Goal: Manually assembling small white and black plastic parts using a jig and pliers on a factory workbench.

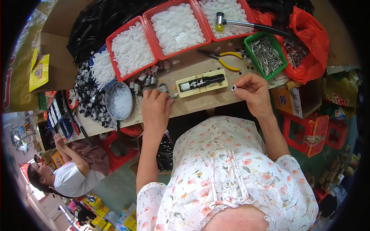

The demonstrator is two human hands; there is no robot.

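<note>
On the bench before me lies a cream holder block (224, 82) with a long black housing (212, 79) in its recess. A small silver motor (185, 86) sits in the housing's left end. My right hand (252, 94), just right of the block, pinches a small white round part with a dark centre (234, 87) between thumb and fingertips. My left hand (155, 106) is left of the block, its fingers closed. A pale narrow tip shows at its fingertips; what it belongs to is hidden. A loose silver motor (163, 87) lies against those fingers.
Red trays (157, 57) of small white parts line the back. A green basket (285, 63) of metal pins, yellow-handled pliers (230, 54) and a hammer (246, 24) lie right. A metal bowl (133, 102) and heaped motors (92, 96) stand left. Another person (77, 177) sits at far left.
</note>
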